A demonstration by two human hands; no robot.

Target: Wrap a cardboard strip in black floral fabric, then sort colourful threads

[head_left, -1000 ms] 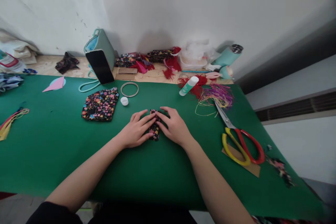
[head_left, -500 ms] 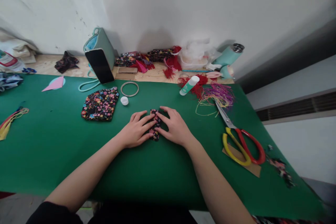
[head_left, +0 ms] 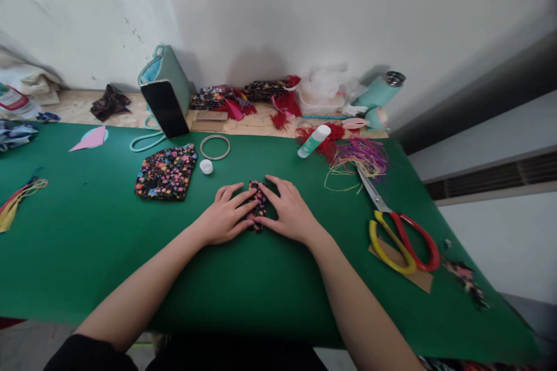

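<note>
A small dark strip of flower-print fabric lies on the green table top in front of me. My left hand rests on its left side with the fingers spread over it. From the right, my right hand touches its edge, thumb near the lower end and fingertips near the upper end, fingers apart. Part of the fabric is hidden beneath my fingers. To the left lies a larger floral fabric piece, with a white cap and a thin ring beside it.
Scissors with red and yellow handles lie on the right over a cardboard piece. Behind them are purple and yellow threads and a glue stick. A phone leans on a mint pouch; a bottle stands back right.
My right thumb and fingertips have slid slightly left over the fabric strip. My left hand stays nearly still.
</note>
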